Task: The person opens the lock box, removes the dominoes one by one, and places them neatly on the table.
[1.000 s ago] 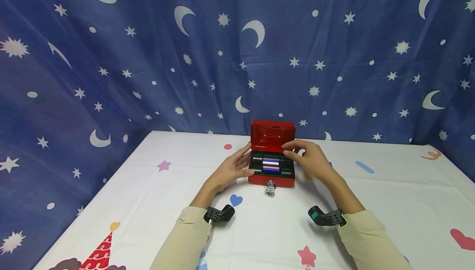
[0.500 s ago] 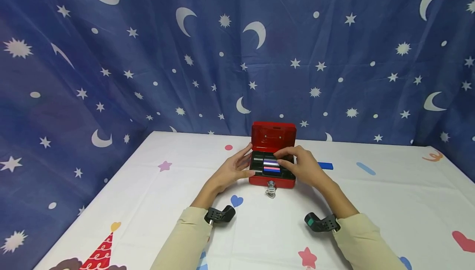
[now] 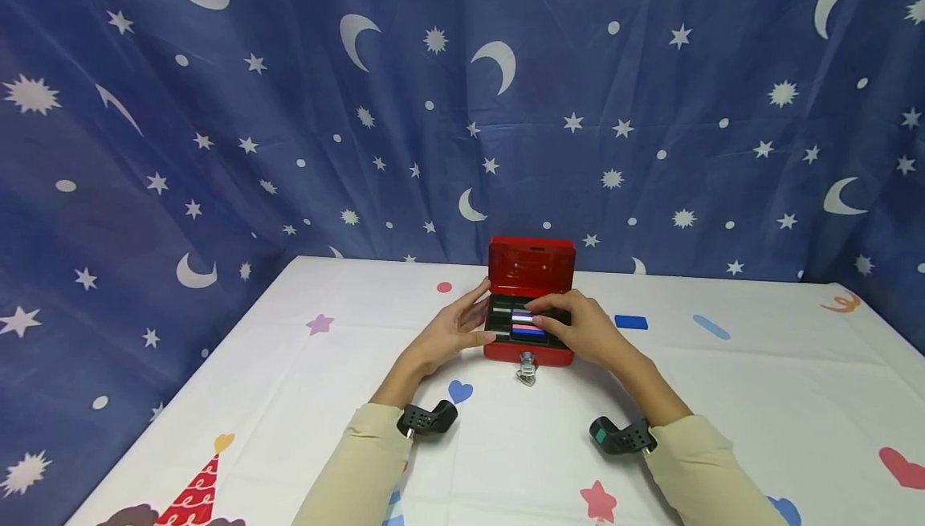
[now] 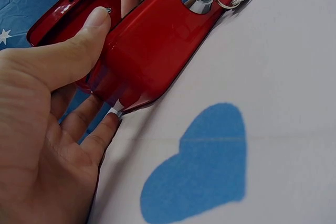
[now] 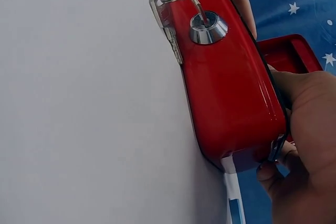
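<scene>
A red cash box [image 3: 530,356] stands on the table with its lid [image 3: 531,265] raised and a black tray [image 3: 501,321] inside. Two small striped blocks lie in the tray's middle: a purple-and-white one [image 3: 522,317] and a pink-and-blue one [image 3: 529,331]. My left hand [image 3: 450,335] grips the box's left end, thumb over the rim and fingers along the side. Reaching in from the right, my right hand [image 3: 588,329] has its index finger and thumb on the purple-and-white block's two long edges. In the right wrist view, the box wall hides those fingertips.
A key with a ring [image 5: 170,27] sits in the front lock [image 5: 208,27]. On the table right of the box lies a blue rectangular piece [image 3: 632,322]. A starry blue curtain [image 3: 405,108] hangs behind the table's far edge.
My right hand has moved left and down from the box's right rim to the striped blocks, uncovering the blue piece. My left hand stays at the left end.
</scene>
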`<action>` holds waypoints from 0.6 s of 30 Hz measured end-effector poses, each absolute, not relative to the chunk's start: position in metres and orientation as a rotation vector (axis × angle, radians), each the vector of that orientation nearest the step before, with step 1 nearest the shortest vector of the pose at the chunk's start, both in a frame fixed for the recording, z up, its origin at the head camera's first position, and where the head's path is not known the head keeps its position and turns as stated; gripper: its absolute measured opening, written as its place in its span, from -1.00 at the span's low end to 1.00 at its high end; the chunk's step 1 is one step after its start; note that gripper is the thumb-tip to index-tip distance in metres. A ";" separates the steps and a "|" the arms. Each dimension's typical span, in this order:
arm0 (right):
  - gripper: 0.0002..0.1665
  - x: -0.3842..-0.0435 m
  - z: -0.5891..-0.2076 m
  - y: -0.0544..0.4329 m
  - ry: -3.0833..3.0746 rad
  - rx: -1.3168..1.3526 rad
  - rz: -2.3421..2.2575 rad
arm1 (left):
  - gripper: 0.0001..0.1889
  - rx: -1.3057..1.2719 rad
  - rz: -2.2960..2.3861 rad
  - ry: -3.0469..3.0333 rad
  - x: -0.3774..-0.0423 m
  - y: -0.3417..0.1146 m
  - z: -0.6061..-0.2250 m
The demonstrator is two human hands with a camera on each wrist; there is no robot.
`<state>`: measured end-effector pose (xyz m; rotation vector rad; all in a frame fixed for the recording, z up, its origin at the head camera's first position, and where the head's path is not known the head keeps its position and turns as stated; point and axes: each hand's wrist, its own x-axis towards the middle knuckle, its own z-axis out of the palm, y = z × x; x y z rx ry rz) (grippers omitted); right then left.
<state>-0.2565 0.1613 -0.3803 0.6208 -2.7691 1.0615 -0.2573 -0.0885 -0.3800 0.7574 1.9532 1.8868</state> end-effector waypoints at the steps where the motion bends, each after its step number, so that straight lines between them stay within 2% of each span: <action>1: -0.68 -0.256 -0.380 0.162 -2.775 0.626 1.058 | -0.11 0.757 1.886 1.954 -0.257 -0.088 -0.380; 18: -0.71 -0.257 -0.379 0.161 -2.771 0.624 1.065 | -0.11 0.744 1.889 1.964 -0.257 -0.088 -0.380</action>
